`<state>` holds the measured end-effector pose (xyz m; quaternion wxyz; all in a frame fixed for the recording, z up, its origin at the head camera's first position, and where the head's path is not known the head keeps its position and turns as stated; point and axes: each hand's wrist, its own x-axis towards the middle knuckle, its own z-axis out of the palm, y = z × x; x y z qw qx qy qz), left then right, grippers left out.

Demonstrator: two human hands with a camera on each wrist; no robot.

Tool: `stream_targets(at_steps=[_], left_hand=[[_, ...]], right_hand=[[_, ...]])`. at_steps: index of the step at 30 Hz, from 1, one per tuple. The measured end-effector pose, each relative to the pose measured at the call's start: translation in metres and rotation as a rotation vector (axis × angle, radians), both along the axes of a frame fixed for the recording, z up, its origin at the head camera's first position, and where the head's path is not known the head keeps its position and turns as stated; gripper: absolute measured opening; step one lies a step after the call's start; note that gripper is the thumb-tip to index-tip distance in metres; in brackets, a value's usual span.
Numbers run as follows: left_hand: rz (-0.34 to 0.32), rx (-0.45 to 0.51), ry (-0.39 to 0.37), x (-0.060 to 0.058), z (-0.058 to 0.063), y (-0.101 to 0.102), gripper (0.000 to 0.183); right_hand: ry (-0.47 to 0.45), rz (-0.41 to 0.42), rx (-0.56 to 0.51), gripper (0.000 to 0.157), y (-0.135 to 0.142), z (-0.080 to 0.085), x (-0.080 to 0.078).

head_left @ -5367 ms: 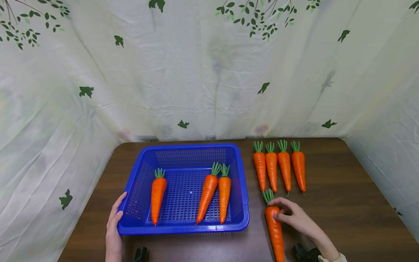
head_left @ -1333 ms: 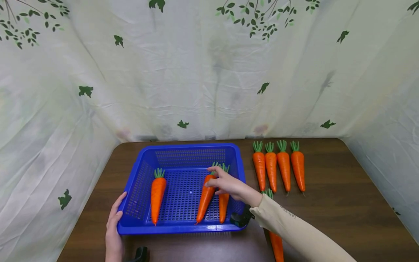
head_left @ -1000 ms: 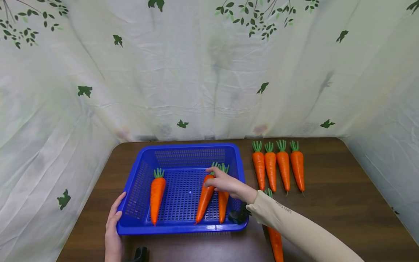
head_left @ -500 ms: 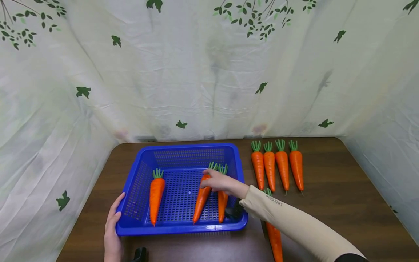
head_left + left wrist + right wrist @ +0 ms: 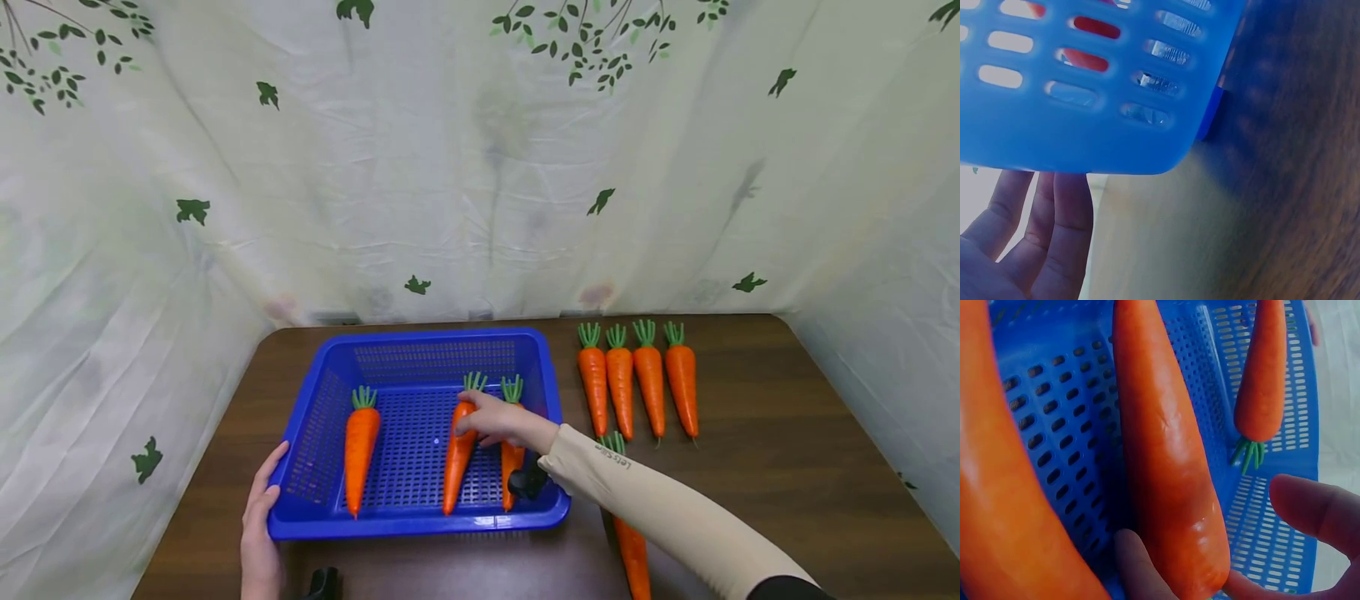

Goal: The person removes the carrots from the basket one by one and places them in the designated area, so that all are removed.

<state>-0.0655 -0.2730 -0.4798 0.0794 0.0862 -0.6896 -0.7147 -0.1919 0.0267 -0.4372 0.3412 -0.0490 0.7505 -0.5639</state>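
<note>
A blue plastic basket (image 5: 420, 525) stands on the table with three carrots inside. My left hand (image 5: 261, 525) rests against its left side, fingers fairly straight along the rim; in the left wrist view the fingers (image 5: 1066, 231) meet the rim and their tips are hidden. My right hand (image 5: 498, 418) reaches over the basket and holds the middle carrot (image 5: 456, 467) near its green top, fingers on either side of it in the right wrist view. Another carrot (image 5: 510, 475) lies to the right, partly behind the hand. A third carrot (image 5: 362, 454) lies at the left.
Several carrots (image 5: 648, 392) lie in a row on the brown table (image 5: 765, 467), right of the basket. One more carrot (image 5: 633, 558) lies nearer the front, partly under the right sleeve (image 5: 660, 500). A white curtain (image 5: 435, 200) with leaf prints hangs behind.
My right hand has come from the carrot on the table into the basket. The middle carrot's top has shifted left, so it lies straighter and farther from the right carrot. My left hand stays put.
</note>
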Motion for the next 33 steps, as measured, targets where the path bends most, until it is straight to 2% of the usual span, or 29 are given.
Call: stream_targets(at_steps=[9, 21, 33], left_hand=[[-0.003, 0.006, -0.007, -0.0002, 0.0017, -0.0004, 0.049], [0.014, -0.012, -0.036, 0.001, 0.0006, -0.0013, 0.049], [0.022, -0.012, -0.035, 0.0014, 0.0008, -0.0007, 0.049]], right_hand=[[0.051, -0.007, 0.02, 0.068, -0.0012, 0.0001, 0.0], [0.105, -0.073, -0.041, 0.059, -0.0042, -0.004, -0.003], [0.108, -0.088, -0.136, 0.053, -0.0008, 0.0016, -0.002]])
